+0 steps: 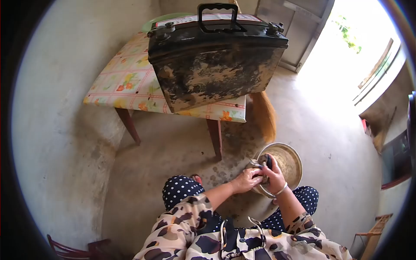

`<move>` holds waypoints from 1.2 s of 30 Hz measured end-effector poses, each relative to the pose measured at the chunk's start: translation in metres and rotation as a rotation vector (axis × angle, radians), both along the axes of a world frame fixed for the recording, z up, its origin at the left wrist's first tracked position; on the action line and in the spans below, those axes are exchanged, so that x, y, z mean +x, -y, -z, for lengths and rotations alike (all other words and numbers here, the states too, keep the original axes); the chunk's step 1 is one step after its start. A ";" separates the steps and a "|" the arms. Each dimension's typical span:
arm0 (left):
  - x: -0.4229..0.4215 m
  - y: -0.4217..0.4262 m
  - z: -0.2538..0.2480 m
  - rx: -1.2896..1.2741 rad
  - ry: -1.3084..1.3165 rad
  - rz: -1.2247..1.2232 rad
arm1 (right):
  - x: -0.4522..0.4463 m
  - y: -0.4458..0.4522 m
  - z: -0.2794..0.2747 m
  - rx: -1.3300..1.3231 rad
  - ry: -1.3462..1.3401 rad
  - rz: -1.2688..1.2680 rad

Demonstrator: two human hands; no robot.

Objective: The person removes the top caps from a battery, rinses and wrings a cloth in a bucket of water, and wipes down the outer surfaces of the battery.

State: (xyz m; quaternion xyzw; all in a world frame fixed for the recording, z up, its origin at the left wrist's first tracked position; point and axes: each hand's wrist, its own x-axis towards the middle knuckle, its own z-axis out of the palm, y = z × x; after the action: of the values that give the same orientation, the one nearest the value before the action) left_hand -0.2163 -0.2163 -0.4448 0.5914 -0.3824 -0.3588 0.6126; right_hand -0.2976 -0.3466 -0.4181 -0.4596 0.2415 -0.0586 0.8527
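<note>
My left hand (pixel 246 180) and my right hand (pixel 274 177) are close together over the near left side of a metal basin (pixel 299 167) on the floor. Both are closed around a crumpled cloth (pixel 254 164), greyish with a dark part by my right fingers. My fingers hide most of it. Murky brownish liquid shows inside the basin. Beyond my hands, a large black battery (pixel 216 71) with a carrying handle stands on the table (pixel 130 82). Brown dirt is smeared across its front side.
A floral cover lies over the table, which has dark wooden legs. A straw broom (pixel 264 115) stands by its right corner. Wet spots mark the floor near the basin. An open door (pixel 294 26) lets in bright light. A dark red chair (pixel 80 249) is at lower left.
</note>
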 end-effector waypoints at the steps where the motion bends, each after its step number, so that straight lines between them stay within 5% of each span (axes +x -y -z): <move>1: 0.004 -0.007 -0.005 -0.038 0.164 0.025 | 0.002 -0.007 -0.005 0.087 -0.010 -0.037; 3: 0.010 -0.022 -0.008 0.063 0.183 0.031 | 0.008 -0.005 0.010 -0.237 -0.077 -0.087; 5: 0.012 -0.033 -0.008 0.242 -0.088 -0.127 | 0.023 -0.005 -0.021 -0.645 -0.086 -0.094; 7: 0.013 -0.044 -0.011 0.039 -0.335 -0.283 | 0.047 0.017 -0.024 -0.831 0.026 0.009; 11: 0.031 -0.063 0.021 0.177 -0.112 -0.339 | 0.101 0.020 -0.133 -0.649 0.369 0.324; 15: 0.031 -0.069 0.021 0.231 -0.028 -0.306 | 0.149 0.024 -0.209 -0.994 0.467 0.697; 19: 0.027 -0.071 0.004 0.269 0.055 -0.239 | 0.203 0.031 -0.229 -0.978 0.583 0.729; 22: 0.026 -0.074 -0.007 0.306 0.061 -0.212 | 0.227 0.007 -0.239 -1.552 0.491 0.915; 31: 0.027 -0.079 -0.007 0.360 0.220 -0.118 | 0.236 -0.129 -0.254 -1.923 1.132 0.380; 36: 0.028 -0.081 -0.011 0.363 0.248 -0.124 | 0.221 -0.088 -0.246 -2.124 1.083 0.402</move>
State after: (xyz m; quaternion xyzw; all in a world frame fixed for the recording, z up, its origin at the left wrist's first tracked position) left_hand -0.1881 -0.1352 -0.4340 0.7538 -0.3470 -0.3077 0.4654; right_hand -0.0763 -0.2590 -0.1722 -0.8013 -0.2483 -0.5441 0.0163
